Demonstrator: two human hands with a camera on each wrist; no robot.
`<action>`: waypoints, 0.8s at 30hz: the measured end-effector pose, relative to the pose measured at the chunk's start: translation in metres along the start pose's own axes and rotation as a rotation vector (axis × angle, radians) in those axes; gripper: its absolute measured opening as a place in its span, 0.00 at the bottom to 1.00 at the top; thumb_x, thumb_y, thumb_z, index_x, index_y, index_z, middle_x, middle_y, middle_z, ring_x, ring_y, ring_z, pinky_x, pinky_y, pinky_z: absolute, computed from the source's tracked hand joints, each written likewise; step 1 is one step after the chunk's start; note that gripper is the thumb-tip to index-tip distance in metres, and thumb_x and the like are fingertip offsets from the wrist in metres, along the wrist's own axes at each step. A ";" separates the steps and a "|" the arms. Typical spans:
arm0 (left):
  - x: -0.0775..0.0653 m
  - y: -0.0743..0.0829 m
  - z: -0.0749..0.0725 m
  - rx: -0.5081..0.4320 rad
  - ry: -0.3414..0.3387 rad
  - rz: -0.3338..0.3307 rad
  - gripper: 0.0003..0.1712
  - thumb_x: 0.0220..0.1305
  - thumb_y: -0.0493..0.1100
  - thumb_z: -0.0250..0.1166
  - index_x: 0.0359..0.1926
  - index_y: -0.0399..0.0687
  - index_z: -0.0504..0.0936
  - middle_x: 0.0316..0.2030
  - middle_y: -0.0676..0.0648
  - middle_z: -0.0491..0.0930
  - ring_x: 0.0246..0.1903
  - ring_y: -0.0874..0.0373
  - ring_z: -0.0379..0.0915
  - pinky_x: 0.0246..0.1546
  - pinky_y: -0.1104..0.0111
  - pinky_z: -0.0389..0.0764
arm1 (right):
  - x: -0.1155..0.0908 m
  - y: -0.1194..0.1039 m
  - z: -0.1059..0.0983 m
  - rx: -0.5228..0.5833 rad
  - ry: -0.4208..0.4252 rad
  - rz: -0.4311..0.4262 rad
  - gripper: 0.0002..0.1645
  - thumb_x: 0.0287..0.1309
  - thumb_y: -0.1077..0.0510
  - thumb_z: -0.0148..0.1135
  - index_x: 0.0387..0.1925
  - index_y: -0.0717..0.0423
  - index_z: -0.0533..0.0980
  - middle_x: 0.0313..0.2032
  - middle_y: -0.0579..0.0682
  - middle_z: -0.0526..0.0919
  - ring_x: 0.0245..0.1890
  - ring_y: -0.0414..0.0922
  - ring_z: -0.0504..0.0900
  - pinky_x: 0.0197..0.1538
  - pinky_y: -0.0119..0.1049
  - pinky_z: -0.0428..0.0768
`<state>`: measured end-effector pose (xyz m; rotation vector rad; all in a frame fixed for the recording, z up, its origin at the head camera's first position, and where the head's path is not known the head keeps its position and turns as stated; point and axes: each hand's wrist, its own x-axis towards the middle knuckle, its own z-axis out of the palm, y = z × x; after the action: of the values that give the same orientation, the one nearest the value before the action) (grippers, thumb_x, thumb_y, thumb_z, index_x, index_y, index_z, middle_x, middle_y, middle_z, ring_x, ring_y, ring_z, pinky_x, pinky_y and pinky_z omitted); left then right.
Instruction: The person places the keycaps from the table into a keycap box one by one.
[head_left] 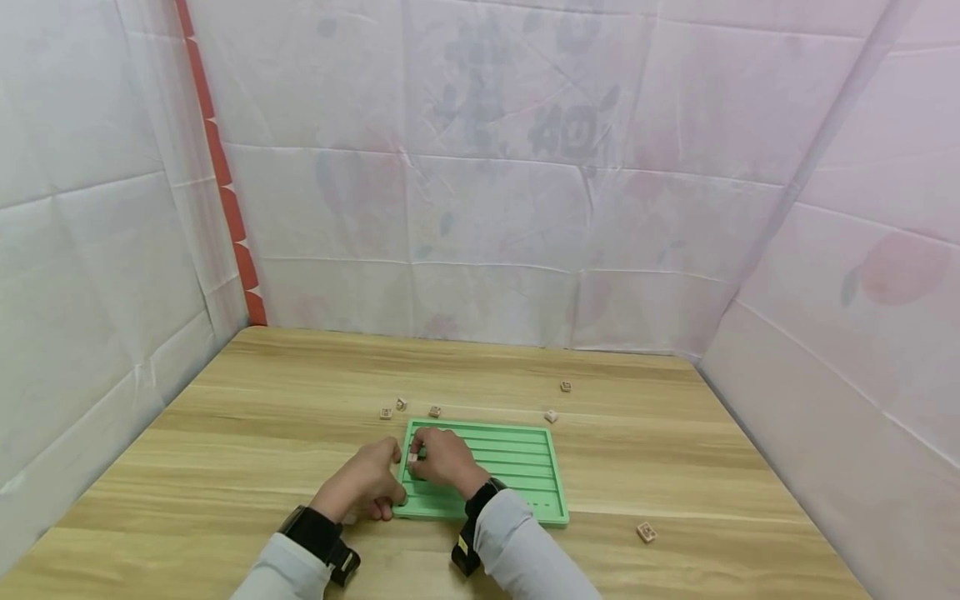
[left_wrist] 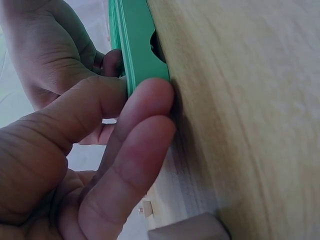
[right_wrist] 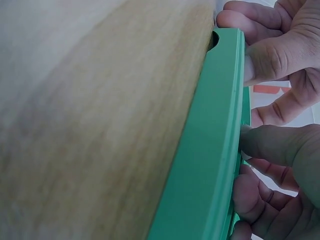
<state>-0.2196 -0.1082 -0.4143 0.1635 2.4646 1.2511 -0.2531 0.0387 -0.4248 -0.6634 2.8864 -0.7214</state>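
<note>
A green ridged tray with long parallel grooves lies flat on the wooden table. At its near left corner my left hand grips the edge, thumb on the rim and fingers against the outer side, as the left wrist view shows. Over the tray's left part, my right hand pinches a small pale tile between thumb and fingers. In the right wrist view the right thumb mostly covers that tile. Whatever marking the held tile bears is hidden.
Small marked wooden tiles lie loose: three behind the tray, including one tile, a tile by its far right corner, another farther back, and one at right. White cloth walls enclose the table.
</note>
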 end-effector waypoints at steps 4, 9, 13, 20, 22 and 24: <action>0.000 -0.001 0.000 -0.006 0.002 0.007 0.25 0.44 0.24 0.66 0.44 0.34 0.66 0.13 0.41 0.75 0.10 0.56 0.72 0.11 0.68 0.74 | -0.001 -0.001 -0.001 0.008 -0.008 0.003 0.07 0.52 0.58 0.66 0.28 0.50 0.74 0.20 0.41 0.71 0.16 0.39 0.65 0.21 0.30 0.64; -0.001 -0.001 0.000 -0.017 -0.001 0.005 0.26 0.44 0.23 0.66 0.44 0.34 0.65 0.13 0.41 0.75 0.10 0.56 0.72 0.11 0.68 0.74 | -0.001 -0.001 -0.002 0.024 -0.022 0.010 0.06 0.52 0.59 0.66 0.28 0.51 0.75 0.20 0.42 0.71 0.17 0.39 0.65 0.21 0.30 0.64; 0.000 -0.001 0.000 -0.026 -0.003 0.000 0.26 0.43 0.23 0.65 0.44 0.34 0.66 0.13 0.41 0.75 0.10 0.56 0.72 0.11 0.68 0.74 | 0.000 -0.001 -0.002 0.032 -0.026 0.015 0.06 0.51 0.59 0.66 0.27 0.51 0.75 0.20 0.42 0.71 0.17 0.39 0.65 0.21 0.30 0.64; 0.001 -0.003 0.000 -0.029 -0.010 -0.008 0.26 0.43 0.23 0.65 0.45 0.34 0.65 0.14 0.41 0.75 0.10 0.57 0.72 0.11 0.69 0.74 | 0.000 -0.001 -0.001 0.037 -0.027 0.013 0.06 0.51 0.59 0.66 0.27 0.51 0.75 0.19 0.41 0.71 0.16 0.39 0.64 0.21 0.30 0.63; 0.001 -0.003 0.000 -0.030 -0.010 -0.006 0.26 0.43 0.23 0.65 0.45 0.34 0.65 0.14 0.41 0.75 0.10 0.57 0.72 0.11 0.69 0.74 | 0.000 -0.001 -0.001 0.036 -0.026 0.012 0.06 0.50 0.59 0.66 0.27 0.51 0.75 0.19 0.41 0.71 0.16 0.39 0.64 0.21 0.30 0.63; 0.001 -0.003 0.000 -0.030 -0.009 -0.002 0.26 0.43 0.23 0.65 0.45 0.34 0.65 0.14 0.41 0.75 0.10 0.57 0.72 0.11 0.69 0.74 | -0.001 -0.001 -0.001 0.037 -0.023 0.012 0.06 0.50 0.59 0.66 0.27 0.51 0.75 0.19 0.42 0.71 0.16 0.39 0.64 0.20 0.30 0.63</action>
<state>-0.2206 -0.1095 -0.4170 0.1583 2.4360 1.2828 -0.2523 0.0389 -0.4234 -0.6449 2.8466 -0.7585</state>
